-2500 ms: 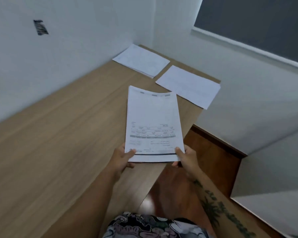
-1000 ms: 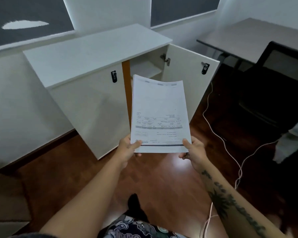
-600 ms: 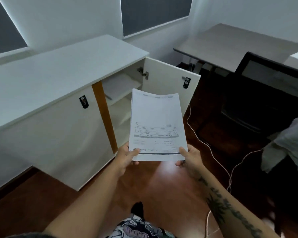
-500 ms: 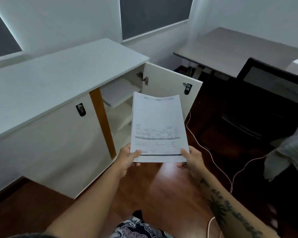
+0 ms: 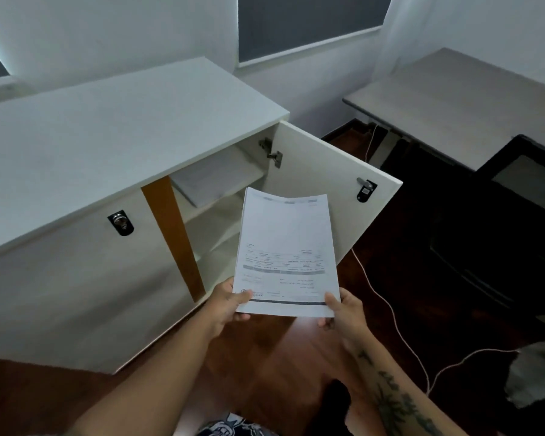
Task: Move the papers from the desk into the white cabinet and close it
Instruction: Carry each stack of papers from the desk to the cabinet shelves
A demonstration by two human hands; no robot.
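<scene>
A dark red-brown wooden floor [image 5: 274, 366] spreads beneath us, a pale cable [image 5: 390, 313] trailing across it on the right. Nearest to us, our left hand [image 5: 225, 305] and right hand [image 5: 343, 311] each pinch a bottom corner of the papers [image 5: 285, 253], thumbs on top and fingers curled underneath, so both hands are closed on the sheets. We hold the printed stack in the air, its far edge curling slightly, in front of the opening of the white cabinet [image 5: 114, 121]. Just beyond the papers, the cabinet's right door [image 5: 321, 190] stands swung open, a dark latch [image 5: 365, 190] near its free edge, while the left door [image 5: 76, 278] is shut. Inside, on the upper shelf [image 5: 224, 196], we see another sheaf of paper [image 5: 211, 180] lying flat. Farther off to the right stand a grey desk [image 5: 453, 89] and a dark chair [image 5: 501, 215].
</scene>
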